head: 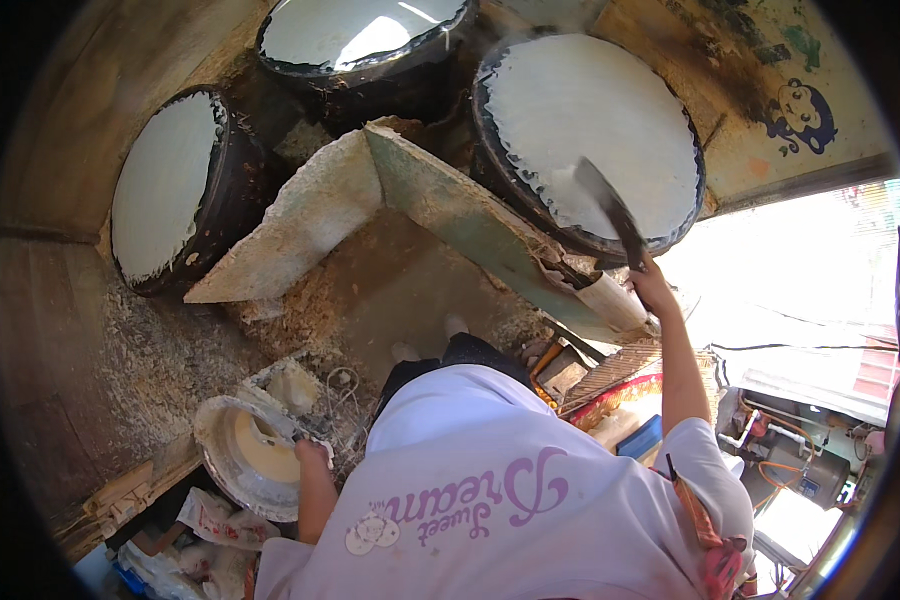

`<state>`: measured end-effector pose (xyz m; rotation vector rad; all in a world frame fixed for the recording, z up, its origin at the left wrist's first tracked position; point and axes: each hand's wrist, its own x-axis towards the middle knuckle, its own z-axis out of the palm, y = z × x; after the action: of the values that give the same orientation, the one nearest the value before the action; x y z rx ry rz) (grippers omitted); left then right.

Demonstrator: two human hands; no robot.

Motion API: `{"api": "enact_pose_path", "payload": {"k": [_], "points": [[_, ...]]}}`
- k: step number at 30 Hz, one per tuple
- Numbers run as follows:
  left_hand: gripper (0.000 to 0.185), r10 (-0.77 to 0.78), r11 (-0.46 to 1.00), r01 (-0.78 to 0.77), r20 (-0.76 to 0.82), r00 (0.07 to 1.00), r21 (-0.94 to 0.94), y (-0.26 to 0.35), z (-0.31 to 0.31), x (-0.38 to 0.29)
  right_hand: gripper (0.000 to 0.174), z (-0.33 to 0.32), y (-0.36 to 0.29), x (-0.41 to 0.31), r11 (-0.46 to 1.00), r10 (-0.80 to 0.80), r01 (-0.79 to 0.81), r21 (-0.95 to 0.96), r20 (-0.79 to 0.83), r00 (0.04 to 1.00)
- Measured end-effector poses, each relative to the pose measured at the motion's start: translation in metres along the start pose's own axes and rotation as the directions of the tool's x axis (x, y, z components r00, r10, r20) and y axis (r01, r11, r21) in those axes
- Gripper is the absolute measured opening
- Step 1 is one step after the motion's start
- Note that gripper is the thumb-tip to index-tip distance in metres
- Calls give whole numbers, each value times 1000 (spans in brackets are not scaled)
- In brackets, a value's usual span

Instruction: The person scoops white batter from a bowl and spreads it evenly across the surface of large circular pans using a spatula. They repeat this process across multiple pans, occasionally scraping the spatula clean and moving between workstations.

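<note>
My right hand (pixel 652 289) grips the handle of a long flat blade (pixel 607 202), like a spatula. Its pale, blurred tip lies over the white layer on the right-hand round dark-rimmed pan (pixel 600 127); whether it touches cannot be told. That layer has ragged edges along the dark rim. Down at the left, my left hand (pixel 313 456) closes around the dark handle of a utensil (pixel 298 435) at the rim of a white-crusted bucket (pixel 217 465). Cream-coloured liquid (pixel 266 454) shows inside the bucket. The utensil's far end is not clear.
Two more white-covered pans stand at the back (pixel 360 34) and left (pixel 165 187). Angled boards (pixel 450 217) divide them from the floor (pixel 397 277). Beside me on the right are a wicker basket (pixel 622 375) and blue box (pixel 641 437). Plastic bags (pixel 221 521) lie lower left.
</note>
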<state>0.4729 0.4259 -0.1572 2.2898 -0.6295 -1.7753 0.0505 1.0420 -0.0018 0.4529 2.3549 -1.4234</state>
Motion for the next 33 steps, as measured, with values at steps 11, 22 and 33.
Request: {"api": "enact_pose_path", "payload": {"k": [11,22,33], "points": [[18,174,947,-245,308,935,206,9,-23,-13,77,2,88,-88,760,-468,207,-615,-298,832],[28,89,975,-70,84,992,-209,20,-66,-8,102,128,101,-30,914,18,-205,-350,-469,883],[16,384,904,-395,97,918,162,-47,-178,-37,81,386,-26,-193,635,-111,646,-423,778,619]]}}
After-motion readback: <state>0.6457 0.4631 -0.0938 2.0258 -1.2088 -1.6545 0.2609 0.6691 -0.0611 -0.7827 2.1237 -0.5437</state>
